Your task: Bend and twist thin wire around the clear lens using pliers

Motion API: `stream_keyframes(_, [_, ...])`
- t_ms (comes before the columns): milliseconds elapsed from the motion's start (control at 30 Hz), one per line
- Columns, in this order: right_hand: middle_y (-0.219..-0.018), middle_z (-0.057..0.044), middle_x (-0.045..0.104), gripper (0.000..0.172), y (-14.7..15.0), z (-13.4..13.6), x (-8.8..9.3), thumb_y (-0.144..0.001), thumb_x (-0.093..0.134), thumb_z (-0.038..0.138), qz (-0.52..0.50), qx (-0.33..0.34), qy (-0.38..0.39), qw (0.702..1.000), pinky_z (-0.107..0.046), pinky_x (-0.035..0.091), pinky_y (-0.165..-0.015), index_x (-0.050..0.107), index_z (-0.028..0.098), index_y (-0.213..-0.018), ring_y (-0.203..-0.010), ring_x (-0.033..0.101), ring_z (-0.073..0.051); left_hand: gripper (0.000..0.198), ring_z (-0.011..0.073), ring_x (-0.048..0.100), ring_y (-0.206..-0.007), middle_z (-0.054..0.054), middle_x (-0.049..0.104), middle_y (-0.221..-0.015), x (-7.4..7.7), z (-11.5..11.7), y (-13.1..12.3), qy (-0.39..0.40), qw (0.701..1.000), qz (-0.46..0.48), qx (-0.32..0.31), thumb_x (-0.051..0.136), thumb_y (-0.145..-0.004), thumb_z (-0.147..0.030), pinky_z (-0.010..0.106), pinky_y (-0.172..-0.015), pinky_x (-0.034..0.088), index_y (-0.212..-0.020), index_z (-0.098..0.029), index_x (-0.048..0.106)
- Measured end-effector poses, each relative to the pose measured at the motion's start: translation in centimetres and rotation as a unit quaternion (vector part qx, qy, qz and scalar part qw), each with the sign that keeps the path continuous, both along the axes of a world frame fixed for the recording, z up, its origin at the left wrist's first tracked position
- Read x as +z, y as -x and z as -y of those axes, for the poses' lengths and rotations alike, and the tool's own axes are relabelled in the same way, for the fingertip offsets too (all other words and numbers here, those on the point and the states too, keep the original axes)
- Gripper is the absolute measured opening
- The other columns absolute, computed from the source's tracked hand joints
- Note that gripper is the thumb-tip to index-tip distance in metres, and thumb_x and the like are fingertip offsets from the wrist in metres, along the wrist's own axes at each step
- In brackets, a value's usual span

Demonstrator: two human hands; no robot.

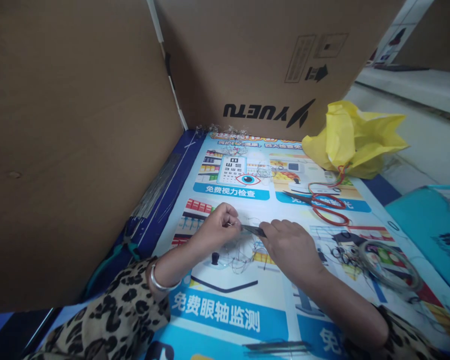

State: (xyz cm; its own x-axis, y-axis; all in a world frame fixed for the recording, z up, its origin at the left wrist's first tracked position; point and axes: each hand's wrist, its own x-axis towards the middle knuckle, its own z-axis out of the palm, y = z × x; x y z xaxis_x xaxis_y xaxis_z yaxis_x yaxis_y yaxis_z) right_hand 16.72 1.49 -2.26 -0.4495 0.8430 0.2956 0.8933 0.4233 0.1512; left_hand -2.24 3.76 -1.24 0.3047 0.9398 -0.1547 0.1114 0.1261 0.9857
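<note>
Near the middle of the poster, my left hand is closed in a pinch on thin wire, which spreads in a loose tangle below it. My right hand is wrapped round a slim dark metal tool. The tool points left, and its tip meets the wire at my left fingertips. The tool's handle is hidden in my palm, so its kind is unclear. Red-handled scissors lie beyond my right hand, blades to the left.
Cardboard panels stand at the left and back. A yellow bag, a wire coil and a blue bag are at right. Teal-handled pliers and straight wires lie left. Dark thin rods lie in front.
</note>
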Motion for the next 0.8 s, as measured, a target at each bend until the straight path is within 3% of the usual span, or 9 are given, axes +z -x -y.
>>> stream_keyframes(800, [-0.067, -0.001, 0.059, 0.013, 0.27, -0.04, -0.25, -0.083, 0.053, 0.028, -0.017, -0.005, 0.042, 0.999, -0.029, 0.024, -0.063, 0.062, 0.020, -0.079, -0.066, 0.052, -0.016, 0.015, 0.0085, 0.051, -0.063, -0.004, 0.051, -0.068, 0.21, -0.26, 0.32, -0.041, 0.998, -0.036, -0.029, 0.055, -0.070, -0.014, 0.020, -0.059, 0.037, -0.080, -0.018, 0.044])
